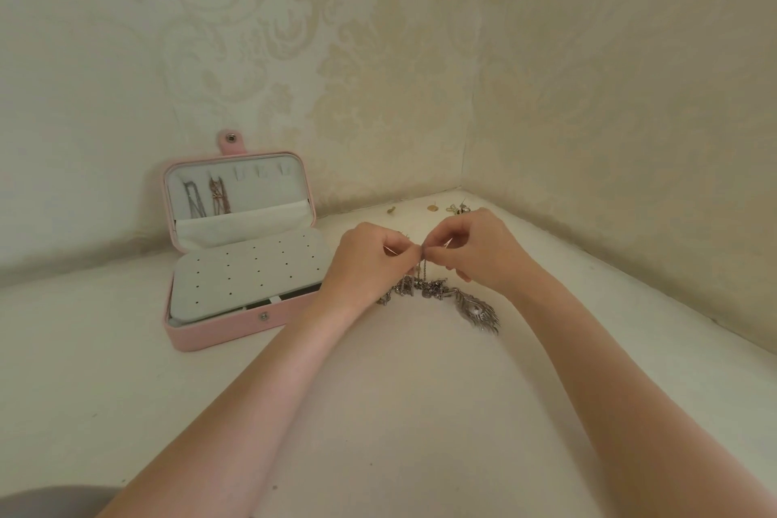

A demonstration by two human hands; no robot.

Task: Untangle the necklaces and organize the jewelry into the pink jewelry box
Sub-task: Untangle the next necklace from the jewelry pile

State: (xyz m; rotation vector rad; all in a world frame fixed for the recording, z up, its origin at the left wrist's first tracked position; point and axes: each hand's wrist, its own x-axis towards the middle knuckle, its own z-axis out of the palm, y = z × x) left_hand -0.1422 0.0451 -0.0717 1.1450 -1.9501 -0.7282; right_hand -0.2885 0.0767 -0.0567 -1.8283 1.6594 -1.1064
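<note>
A tangle of silver necklace chains (424, 289) lies on the white surface, with a silver feather pendant (479, 312) at its right end. My left hand (370, 261) and my right hand (471, 248) meet just above the tangle, both pinching thin chain strands that hang down to it. The pink jewelry box (227, 332) stands open to the left. Its upright lid holds a silver necklace (192, 198) and a rose-gold necklace (218, 196). A grey earring panel with holes (252, 278) covers the box base.
Several small gold earrings (445, 208) lie in the far corner behind my hands. Patterned walls close in at the back and right. Bare white surface stretches in front of the box and under my forearms.
</note>
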